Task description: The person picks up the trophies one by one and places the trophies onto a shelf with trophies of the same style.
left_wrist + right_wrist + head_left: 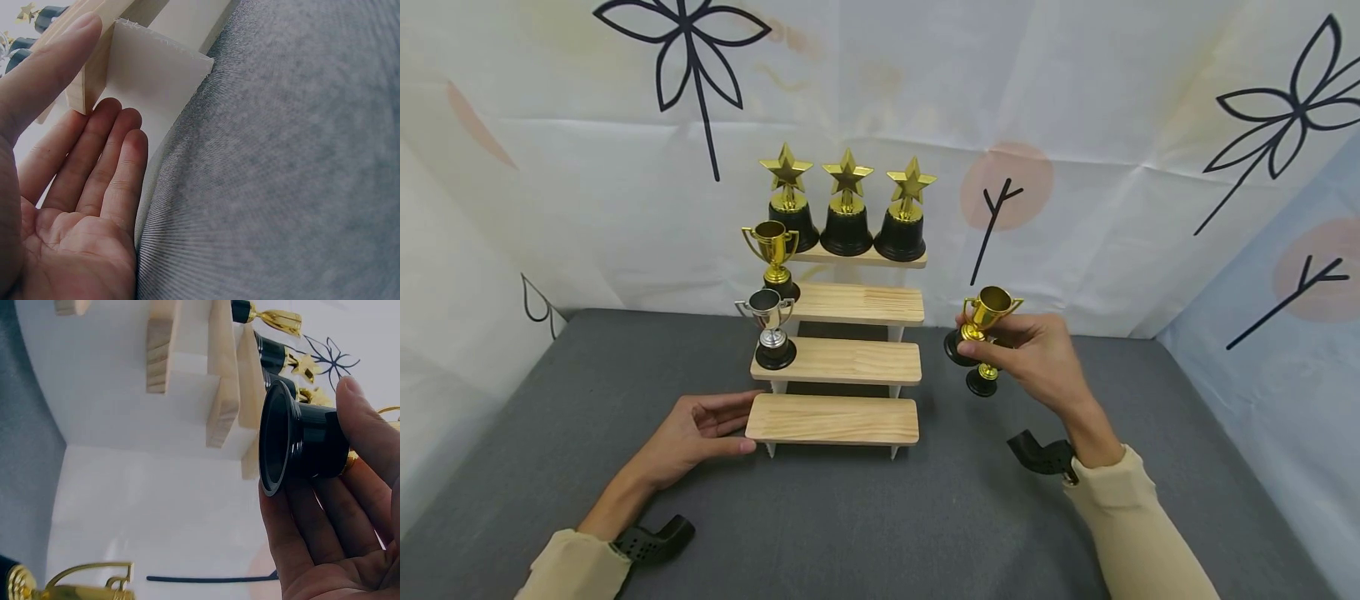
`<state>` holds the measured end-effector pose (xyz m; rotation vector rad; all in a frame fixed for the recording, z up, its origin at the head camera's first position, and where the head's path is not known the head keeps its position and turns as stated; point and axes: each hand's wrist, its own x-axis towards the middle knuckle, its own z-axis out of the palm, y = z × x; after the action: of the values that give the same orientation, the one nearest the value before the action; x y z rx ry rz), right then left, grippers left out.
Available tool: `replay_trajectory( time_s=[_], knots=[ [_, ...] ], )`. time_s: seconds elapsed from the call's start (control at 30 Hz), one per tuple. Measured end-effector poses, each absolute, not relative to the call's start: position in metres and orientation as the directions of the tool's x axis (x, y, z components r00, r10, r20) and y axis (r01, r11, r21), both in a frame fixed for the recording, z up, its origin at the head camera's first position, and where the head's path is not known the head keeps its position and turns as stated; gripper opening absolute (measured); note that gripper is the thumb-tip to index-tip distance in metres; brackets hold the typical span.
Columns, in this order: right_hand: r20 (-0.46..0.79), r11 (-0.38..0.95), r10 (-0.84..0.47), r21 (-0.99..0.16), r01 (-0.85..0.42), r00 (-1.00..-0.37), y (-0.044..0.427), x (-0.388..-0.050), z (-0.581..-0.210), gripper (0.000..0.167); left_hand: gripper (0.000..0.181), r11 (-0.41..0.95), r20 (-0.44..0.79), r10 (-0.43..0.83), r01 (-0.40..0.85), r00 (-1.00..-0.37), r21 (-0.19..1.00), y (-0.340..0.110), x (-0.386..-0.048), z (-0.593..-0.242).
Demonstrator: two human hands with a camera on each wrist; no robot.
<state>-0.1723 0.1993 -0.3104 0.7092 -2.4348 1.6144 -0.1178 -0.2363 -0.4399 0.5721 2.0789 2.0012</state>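
Note:
My right hand [1037,354] pinches a gold cup trophy [988,308] by its lower part, right of the stepped wooden stand; in the right wrist view its black base [306,440] shows between thumb and fingers. Behind and below it another gold cup trophy [983,382] stands on the table, partly hidden by the hand. My left hand [688,442], fingers extended, touches the left end of the lowest shelf [831,419]; in the left wrist view the fingertips lie by the board's end [94,87]. A silver cup [767,321] and a gold cup [772,250] stand at the left ends of the two middle shelves.
Three gold star trophies [847,192] with black bases stand on the top shelf [865,258]. The stand is on a grey table [955,517], with a patterned white cloth [880,92] behind. Black straps [655,540] are on both wrists.

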Motion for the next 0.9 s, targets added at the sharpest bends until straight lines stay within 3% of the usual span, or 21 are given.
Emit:
replay_trajectory(
  time_s=[0.9],
  knots=[
    [0.42,0.212,-0.349,-0.835,-0.508,-0.837,0.146,-0.191,-0.29,0.033,0.067,0.019,0.122,0.401,0.141,-0.908,0.99,-0.237,-0.119,-0.442]
  ],
)
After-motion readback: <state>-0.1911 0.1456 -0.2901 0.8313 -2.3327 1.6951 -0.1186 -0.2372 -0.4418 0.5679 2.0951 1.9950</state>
